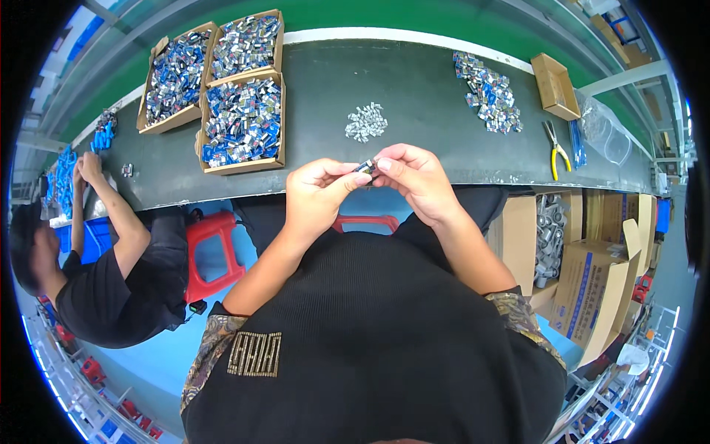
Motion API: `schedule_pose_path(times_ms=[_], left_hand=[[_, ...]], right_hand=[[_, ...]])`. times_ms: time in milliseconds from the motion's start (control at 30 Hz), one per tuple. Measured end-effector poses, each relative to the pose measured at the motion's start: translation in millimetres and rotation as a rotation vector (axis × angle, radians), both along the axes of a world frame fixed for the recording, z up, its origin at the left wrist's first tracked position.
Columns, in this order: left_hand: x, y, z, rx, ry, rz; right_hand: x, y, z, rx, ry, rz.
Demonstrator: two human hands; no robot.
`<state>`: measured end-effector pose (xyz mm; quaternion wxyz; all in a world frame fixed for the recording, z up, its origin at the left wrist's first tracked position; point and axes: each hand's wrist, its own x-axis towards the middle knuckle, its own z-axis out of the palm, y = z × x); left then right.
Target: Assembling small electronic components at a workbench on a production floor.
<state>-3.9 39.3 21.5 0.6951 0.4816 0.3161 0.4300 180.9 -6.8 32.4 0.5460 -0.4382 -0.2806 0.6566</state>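
My left hand (316,194) and my right hand (421,185) meet over the near edge of the dark table. Both are closed, thumb against fingers, on one small blue, silver and black part (364,167). My fingertips hide much of it, and its exact kind is too small to make out. Beyond my hands, a little pile of small whitish-silver pieces (366,122) lies on the tabletop (414,81).
Three cardboard trays (242,164) of blue-and-silver parts stand at the left. More such parts lie in a heap (489,96) at the right, near an empty box (556,85) and yellow-handled pliers (558,154). A co-worker (111,274) sits at the left. Cartons (592,296) stand below right.
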Motion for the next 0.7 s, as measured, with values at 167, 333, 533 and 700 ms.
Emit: schedule_pose_path(times_ms=[167, 333, 533, 700], left_hand=[[2, -3, -3, -0.004, 0.016, 0.007], [4, -5, -5, -0.007, -0.038, 0.015], [4, -7, 1, 0.035, 0.021, 0.026], [0, -3, -1, 0.053, 0.117, 0.039]], right_hand=[[4, -1, -2, 0.019, -0.010, 0.023], [3, -2, -3, 0.030, -0.003, 0.025], [-3, -2, -7, 0.068, -0.052, -0.009], [-11, -2, -7, 0.120, -0.088, -0.038]])
